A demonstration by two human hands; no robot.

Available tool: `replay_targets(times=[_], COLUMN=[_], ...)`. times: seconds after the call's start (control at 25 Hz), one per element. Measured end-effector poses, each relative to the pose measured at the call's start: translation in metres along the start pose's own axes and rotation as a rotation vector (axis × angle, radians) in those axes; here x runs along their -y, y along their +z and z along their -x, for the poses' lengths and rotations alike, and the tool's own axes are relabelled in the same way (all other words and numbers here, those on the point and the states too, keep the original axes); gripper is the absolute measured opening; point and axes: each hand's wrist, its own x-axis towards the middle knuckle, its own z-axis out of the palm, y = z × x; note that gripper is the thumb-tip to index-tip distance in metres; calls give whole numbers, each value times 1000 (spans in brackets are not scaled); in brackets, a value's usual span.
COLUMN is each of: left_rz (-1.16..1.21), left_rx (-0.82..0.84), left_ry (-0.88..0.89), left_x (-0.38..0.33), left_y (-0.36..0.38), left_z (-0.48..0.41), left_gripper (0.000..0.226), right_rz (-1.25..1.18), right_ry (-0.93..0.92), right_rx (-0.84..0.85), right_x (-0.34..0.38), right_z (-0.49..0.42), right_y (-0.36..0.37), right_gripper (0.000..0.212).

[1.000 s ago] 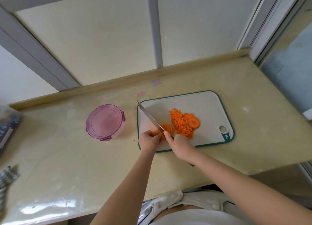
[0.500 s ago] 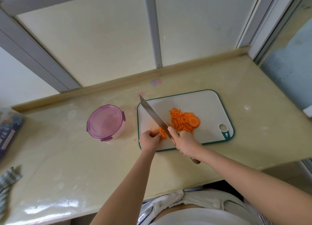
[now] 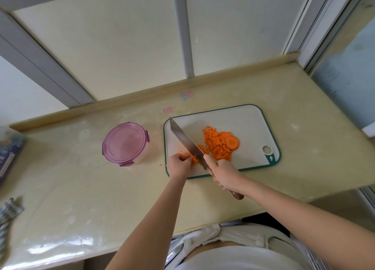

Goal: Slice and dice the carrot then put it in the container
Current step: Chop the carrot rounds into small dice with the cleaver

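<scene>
Firmly, left fingers [image 3: 182, 158] hold carrot [image 3: 194, 160]; right fingers [image 3: 207, 160], knife [image 3: 184, 137].

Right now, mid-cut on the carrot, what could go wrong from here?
1. The left hand pinches a small carrot stub right against the knife, so fingertips could get nicked.
2. Cutting happens near the cutting board corner. An orange bit already lies on the counter, and more may scatter.
3. The container has its purple lid on, so it likely must be opened before transfer.
</scene>
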Motion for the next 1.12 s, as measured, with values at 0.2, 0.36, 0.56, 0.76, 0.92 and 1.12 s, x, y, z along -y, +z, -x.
replay_targets(times=[0.2, 0.36, 0.56, 0.76, 0.92, 1.12], left_rz=[9, 20, 29, 8, -16, -22], left_rx=[17, 23, 26, 15, 9, 8], left_ry=[-22, -28, -12, 1, 12, 15], left_x=[-2, -3, -1, 0, -1, 0], left_y=[-1, -2, -2, -2, -1, -2], left_z=[-1, 0, 0, 1, 0, 1], left_gripper=[5, 5, 5, 5, 7, 8], right_rz=[101, 205, 292, 50, -4, -6], right_ry=[19, -9, -36, 4, 0, -1], right_rx=[7, 1, -60, -1, -18, -7], right_x=[1, 6, 10, 8, 8, 7], right_z=[-3, -8, -19, -22, -17, -10], right_y=[1, 3, 10, 2, 6, 5], right_gripper=[59, 62, 65, 59, 57, 56])
